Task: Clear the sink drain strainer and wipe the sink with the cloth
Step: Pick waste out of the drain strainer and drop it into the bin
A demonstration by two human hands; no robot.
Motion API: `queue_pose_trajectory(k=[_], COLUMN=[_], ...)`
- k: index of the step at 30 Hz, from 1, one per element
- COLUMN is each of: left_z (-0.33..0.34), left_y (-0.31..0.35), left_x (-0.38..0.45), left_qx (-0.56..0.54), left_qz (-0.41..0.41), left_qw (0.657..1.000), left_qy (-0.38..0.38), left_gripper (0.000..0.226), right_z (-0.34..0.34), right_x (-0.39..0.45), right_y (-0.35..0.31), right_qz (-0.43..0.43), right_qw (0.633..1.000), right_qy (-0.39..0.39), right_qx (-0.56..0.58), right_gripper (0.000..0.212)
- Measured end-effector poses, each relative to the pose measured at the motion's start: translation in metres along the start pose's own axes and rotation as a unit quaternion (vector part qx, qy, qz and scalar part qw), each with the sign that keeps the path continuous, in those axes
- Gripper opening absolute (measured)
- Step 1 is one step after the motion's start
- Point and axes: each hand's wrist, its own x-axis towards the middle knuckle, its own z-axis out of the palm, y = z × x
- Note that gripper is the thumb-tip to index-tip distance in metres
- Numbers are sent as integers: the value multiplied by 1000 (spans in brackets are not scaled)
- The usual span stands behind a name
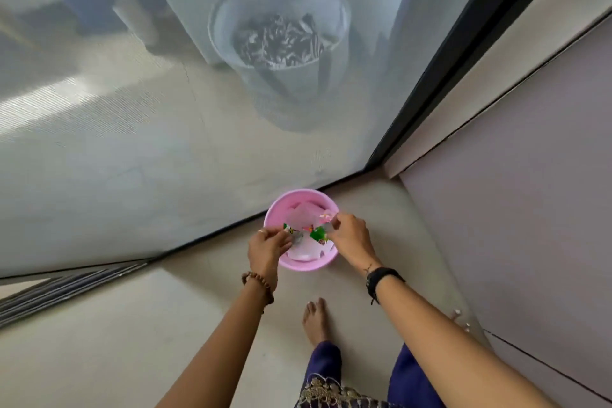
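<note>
Bare foot (316,321) on the tiled floor (132,325). Both hands over a pink bin (299,263) by the door track: left hand (266,247) fingers pinched on something small and grey, possibly the strainer; right hand (349,235) fingers pinching a scrap. Beyond the screen door (165,126), a white bucket (281,30).
</note>
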Motion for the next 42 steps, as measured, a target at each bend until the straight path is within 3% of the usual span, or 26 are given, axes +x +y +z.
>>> queue_pose_trajectory(k=[4, 7, 11, 14, 17, 21, 24, 26, 31, 35, 39, 42], left_z=[2, 9, 13, 12, 20, 48, 78, 104, 176, 241, 309, 366], left_y=[-42, -69, -91, -85, -59, -7, 41, 74, 140, 172, 185, 180], left_x=[57, 88, 103, 96, 70, 13, -48, -96, -211, -291, -358, -394], left_qx=[65, 101, 144, 147, 56, -112, -176, -198, -156, -100, -36, 59], left_qz=[-3, -5, -21, -28, -68, -106, -78, -57, 32, 113, 162, 180], left_qw=[997, 994, 987, 986, 991, 983, 970, 957, 916, 876, 841, 813], left_qy=[-28, -30, -70, -79, -97, -102, -148, -207, -369, -458, -514, -550], left_gripper=[12, 10, 44, 42, 15, 16, 19, 18, 13, 18, 17, 18], right_z=[50, 83, 104, 100, 79, 18, -51, -107, -250, -345, -423, -471], right_x=[47, 77, 92, 86, 66, 25, -17, -49, -129, -185, -229, -249], right_y=[29, 47, 63, 64, 43, 1, -27, -39, -45, -34, -4, 37], right_qz=[-20, -26, 0, 63, 163, 198, 153, 95, -75, -169, -196, -151], right_qw=[998, 992, 991, 997, 945, 837, 759, 729, 683, 661, 645, 651], right_qy=[-18, -52, -70, -50, -21, 0, -27, -18, 46, 118, 194, 264], right_qx=[-49, -111, -115, 14, 281, 510, 633, 677, 725, 722, 712, 696], right_gripper=[19, 16, 20, 19, 23, 29, 34, 35, 35, 34, 33, 33])
